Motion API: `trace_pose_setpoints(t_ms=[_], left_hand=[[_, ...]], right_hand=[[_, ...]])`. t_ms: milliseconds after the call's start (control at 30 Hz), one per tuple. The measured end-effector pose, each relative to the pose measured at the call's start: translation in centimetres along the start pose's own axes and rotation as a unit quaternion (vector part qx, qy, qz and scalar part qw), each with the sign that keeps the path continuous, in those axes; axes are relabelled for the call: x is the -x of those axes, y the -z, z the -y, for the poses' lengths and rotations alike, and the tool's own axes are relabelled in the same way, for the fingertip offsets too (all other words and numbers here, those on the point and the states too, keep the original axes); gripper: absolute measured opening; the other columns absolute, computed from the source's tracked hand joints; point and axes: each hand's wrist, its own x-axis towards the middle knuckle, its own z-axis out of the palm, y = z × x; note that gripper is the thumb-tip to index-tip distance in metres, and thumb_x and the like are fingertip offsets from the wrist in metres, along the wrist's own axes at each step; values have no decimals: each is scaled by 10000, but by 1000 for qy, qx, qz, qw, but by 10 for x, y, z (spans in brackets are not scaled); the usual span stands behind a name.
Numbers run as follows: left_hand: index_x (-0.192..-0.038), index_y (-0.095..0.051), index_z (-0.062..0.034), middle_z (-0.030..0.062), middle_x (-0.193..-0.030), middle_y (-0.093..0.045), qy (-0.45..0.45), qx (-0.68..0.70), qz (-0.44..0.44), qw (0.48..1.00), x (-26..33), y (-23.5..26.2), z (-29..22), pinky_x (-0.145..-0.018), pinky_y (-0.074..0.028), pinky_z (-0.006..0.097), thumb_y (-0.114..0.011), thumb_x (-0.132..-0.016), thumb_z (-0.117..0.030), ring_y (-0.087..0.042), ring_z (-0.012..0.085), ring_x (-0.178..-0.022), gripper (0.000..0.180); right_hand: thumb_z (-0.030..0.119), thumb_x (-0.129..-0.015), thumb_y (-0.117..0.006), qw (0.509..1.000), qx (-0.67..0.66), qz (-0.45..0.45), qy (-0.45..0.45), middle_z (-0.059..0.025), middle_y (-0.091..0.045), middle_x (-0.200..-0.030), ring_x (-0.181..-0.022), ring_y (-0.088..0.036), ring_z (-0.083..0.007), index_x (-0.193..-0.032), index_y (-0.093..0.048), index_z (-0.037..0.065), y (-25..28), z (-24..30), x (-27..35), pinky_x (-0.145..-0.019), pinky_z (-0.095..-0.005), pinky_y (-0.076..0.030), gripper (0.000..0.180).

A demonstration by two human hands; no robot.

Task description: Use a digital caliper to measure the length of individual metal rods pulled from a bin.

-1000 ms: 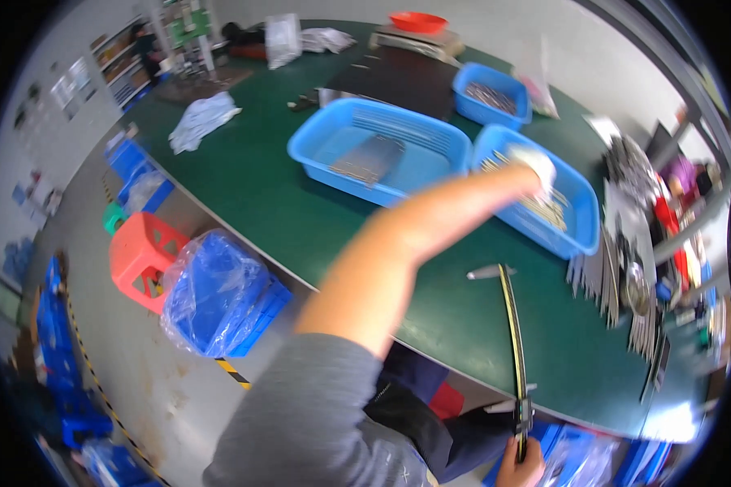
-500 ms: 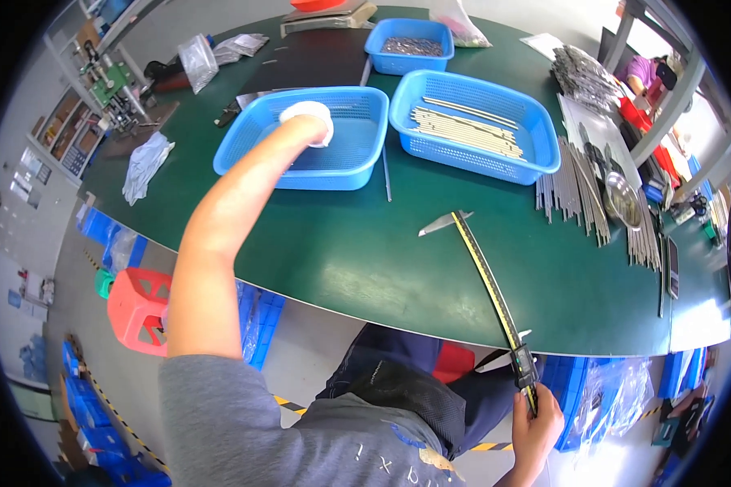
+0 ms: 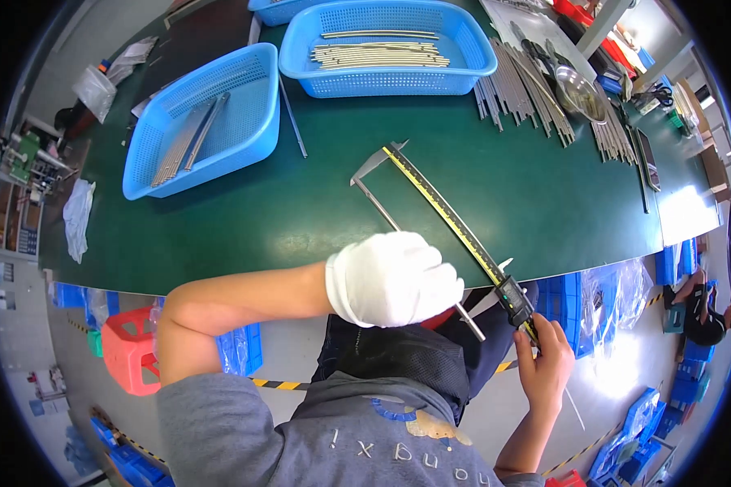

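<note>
White cloth covers the left hand (image 3: 394, 280), whose fingers are curled round the middle of a rod (image 3: 379, 203), probably gripped there so that both ends stay clear; the rod slants beside the caliper (image 3: 447, 215), its far tip at the fixed jaw and its near end by the sliding one, though whether either touches I cannot tell. Bare, the right hand (image 3: 544, 357) grasps the caliper's near end just below the slide, a hold that seems to suit steering the tool and working the slide with the thumb. Caliper and rod both reach past the edge of the green table (image 3: 325, 219), likely to bring the held ends close to the body. Beyond stand two blue baskets, a left one (image 3: 260, 134) with a few rods and a right one (image 3: 390, 84) with a broad layer, their walls apparently keeping the lots apart. One loose rod (image 3: 294, 122) lies just beside the left basket, while grey rods (image 3: 532, 91) lie side by side near the bowl (image 3: 578, 91), perhaps lined up for easy picking
</note>
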Motion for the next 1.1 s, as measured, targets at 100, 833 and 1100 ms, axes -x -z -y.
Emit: trace_pose_setpoints(t_ms=[100, 833, 1100], left_hand=[[-968, -663, -107, 16, -829, -607, 8, 6, 14, 1000, 10, -18, -4, -662, -537, 316, -630, -619, -151, -604, 184, -729, 353], [-855, -615, -77, 42, -777, -525, 76, 72, -10, 994, 16, -35, 5, -596, -514, 313, -609, -618, -111, -564, 218, -685, 239], [-857, -630, -82, 27, -775, -549, 75, 75, 10, 994, 11, -31, 9, -550, -506, 306, -618, -629, -98, -577, 215, -732, 229]], right_hand=[[194, -783, -704, 1000, -1, 5, -9, -99, -575, -733, -614, -607, -258, -1018, -621, 42, 1, 0, 2, -533, -343, -445, 291], [153, -775, -706, 1000, 6, -7, 19, -98, -528, -680, -530, -530, -223, -1007, -619, 13, 0, 1, 2, -485, -312, -397, 285], [129, -768, -702, 999, -6, -24, 20, -106, -556, -707, -544, -545, -218, -1010, -623, 15, -1, -1, 4, -506, -304, -427, 279]])
